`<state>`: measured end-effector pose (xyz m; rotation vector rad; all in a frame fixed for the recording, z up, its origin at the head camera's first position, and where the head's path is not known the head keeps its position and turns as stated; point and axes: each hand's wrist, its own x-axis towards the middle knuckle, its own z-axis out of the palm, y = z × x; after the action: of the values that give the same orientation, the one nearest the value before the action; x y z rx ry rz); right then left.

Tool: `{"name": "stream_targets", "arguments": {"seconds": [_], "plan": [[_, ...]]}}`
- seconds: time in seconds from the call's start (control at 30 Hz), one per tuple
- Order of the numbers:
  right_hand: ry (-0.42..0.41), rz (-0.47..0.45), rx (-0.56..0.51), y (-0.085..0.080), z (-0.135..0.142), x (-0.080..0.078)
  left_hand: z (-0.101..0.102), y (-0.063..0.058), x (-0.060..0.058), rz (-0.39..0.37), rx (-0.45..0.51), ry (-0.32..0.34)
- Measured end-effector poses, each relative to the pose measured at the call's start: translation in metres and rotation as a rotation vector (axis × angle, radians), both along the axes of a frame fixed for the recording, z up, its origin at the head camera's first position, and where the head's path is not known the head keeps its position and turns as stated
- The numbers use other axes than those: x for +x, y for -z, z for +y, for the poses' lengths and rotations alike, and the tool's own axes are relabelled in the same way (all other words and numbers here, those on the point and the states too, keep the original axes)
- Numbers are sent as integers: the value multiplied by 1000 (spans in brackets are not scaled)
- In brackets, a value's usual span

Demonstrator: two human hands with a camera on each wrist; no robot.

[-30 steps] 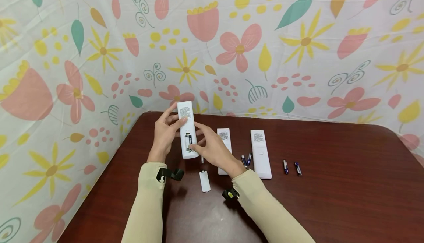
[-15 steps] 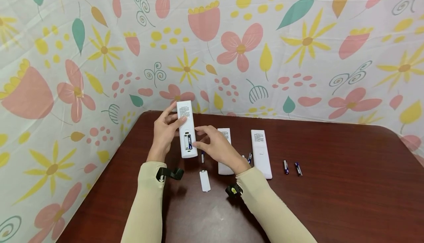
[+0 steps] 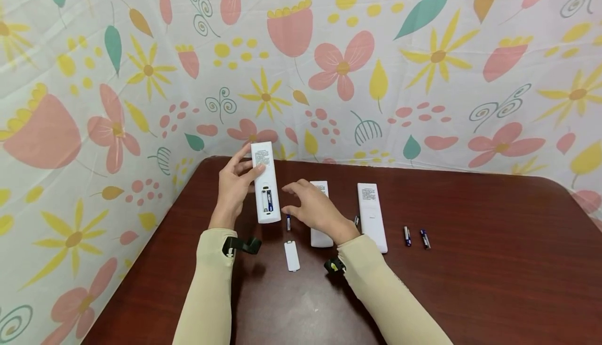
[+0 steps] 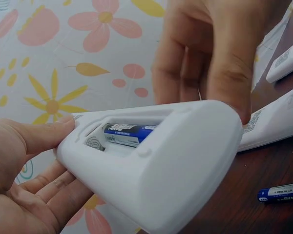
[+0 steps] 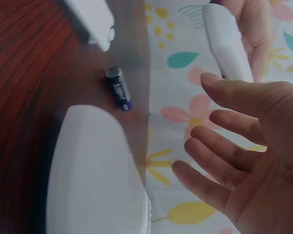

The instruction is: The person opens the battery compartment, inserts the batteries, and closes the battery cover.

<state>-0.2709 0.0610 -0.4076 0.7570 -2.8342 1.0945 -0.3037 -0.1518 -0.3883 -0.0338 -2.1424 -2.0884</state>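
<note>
My left hand (image 3: 232, 191) grips a white remote control (image 3: 263, 170) by its sides, back toward me, thumb across the label. Its battery compartment is uncovered; one blue-and-silver battery (image 4: 127, 134) lies in the right slot, and the slot beside it shows a bare spring (image 4: 95, 143). My right hand (image 3: 317, 209) hovers just right of the remote, fingers loosely bent and holding nothing. Below its fingertips a loose battery (image 3: 288, 223) lies on the table. The white battery cover (image 3: 291, 256) rests on the table nearer to me.
Partly behind my right hand lies a second white remote (image 3: 322, 238), with a third remote (image 3: 371, 217) to its right. A battery (image 3: 357, 223) shows between them. Two more batteries, a left one (image 3: 407, 236) and a right one (image 3: 425, 239), lie farther right on the brown table (image 3: 494, 261).
My right hand has drawn back to the right, away from the battery compartment, where its thumb was pressing on the battery. The left hand and remote stay nearly still.
</note>
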Motion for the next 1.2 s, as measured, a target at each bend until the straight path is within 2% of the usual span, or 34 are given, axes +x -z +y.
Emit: {"name": "stream_targets", "arguments": {"seconds": [0.3, 0.53, 0.87, 1.2], "plan": [[-30, 42, 187, 11, 0, -2, 1, 0, 0, 3, -2, -1], [-79, 63, 270, 15, -2, 0, 0, 0, 0, -12, 18, 11], [-89, 73, 400, 19, -6, 2, 0, 0, 1, 5, 4, 4], [-85, 60, 421, 20, -8, 3, 0, 0, 1, 14, 2, 5]]}}
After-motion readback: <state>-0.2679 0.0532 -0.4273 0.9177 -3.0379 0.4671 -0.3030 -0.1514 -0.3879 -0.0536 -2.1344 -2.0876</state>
